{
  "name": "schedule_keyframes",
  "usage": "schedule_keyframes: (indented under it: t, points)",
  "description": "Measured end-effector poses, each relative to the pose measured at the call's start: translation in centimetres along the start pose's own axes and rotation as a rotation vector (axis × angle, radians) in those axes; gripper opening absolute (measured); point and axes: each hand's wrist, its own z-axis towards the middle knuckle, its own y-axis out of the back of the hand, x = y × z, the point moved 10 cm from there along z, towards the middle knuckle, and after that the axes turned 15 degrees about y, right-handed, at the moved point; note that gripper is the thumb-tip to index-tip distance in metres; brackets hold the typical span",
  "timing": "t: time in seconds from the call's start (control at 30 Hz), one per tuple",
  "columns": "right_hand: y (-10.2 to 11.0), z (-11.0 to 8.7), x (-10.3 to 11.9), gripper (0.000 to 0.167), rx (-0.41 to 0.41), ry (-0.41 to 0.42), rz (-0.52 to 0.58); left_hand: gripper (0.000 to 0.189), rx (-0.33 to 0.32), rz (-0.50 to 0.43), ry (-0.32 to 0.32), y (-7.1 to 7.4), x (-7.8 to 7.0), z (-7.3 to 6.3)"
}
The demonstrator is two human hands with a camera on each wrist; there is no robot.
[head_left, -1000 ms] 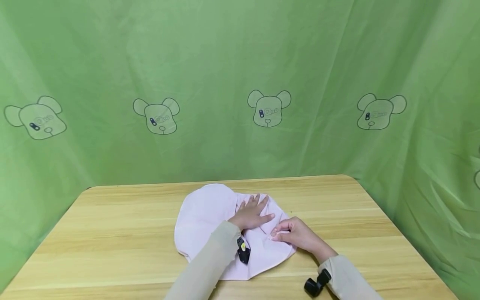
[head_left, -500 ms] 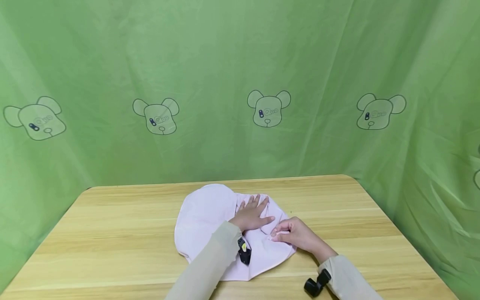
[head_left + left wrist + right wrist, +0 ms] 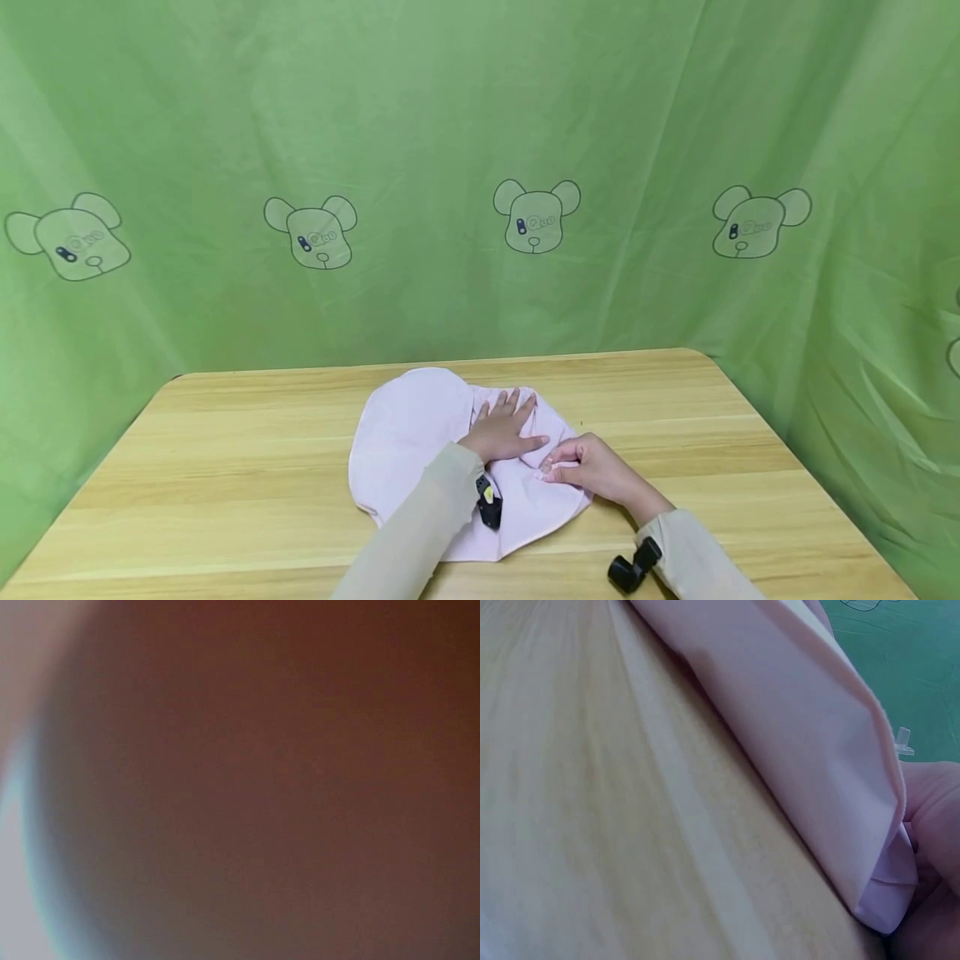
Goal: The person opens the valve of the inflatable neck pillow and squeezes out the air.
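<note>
A pale pink cloth item (image 3: 408,433) lies on the wooden table, smooth and rounded at its left, creased and puckered at its right. My left hand (image 3: 498,432) rests on the puckered part with its fingers spread. With thumb and fingers brought together, my right hand (image 3: 596,473) pinches the cloth near its right side. In the right wrist view, the folded pink cloth (image 3: 802,742) stands up along its edge, and part of the right hand (image 3: 934,817) shows beside it. A small clear plastic piece (image 3: 904,742) sticks out just above that hand. The left wrist view is dark and blurred.
The wooden table (image 3: 247,467) extends on both sides of the cloth. Behind it hangs a green curtain (image 3: 420,292) printed with bear heads. A black wrist camera (image 3: 490,504) on the left wrist overlaps the cloth; another black camera (image 3: 633,567) sits on the right wrist.
</note>
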Motion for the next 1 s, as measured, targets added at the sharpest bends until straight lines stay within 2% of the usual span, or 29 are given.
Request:
schedule_keyframes:
  t: [0.2, 0.7, 1.0]
  points:
    - [-0.04, 0.00, 0.29, 0.013, 0.001, 0.007, 0.013, 0.077, -0.007, 0.002, -0.004, 0.22, -0.10, -0.22]
    - [0.11, 0.04, 0.72, 0.016, -0.006, 0.039, -0.035, 0.078, 0.004, 0.032, 0.001, 0.26, -0.12, -0.45]
    - [0.21, 0.07, 0.96, 0.017, -0.012, 0.028, -0.042, 0.076, 0.003, 0.040, -0.007, 0.53, -0.17, -0.70]
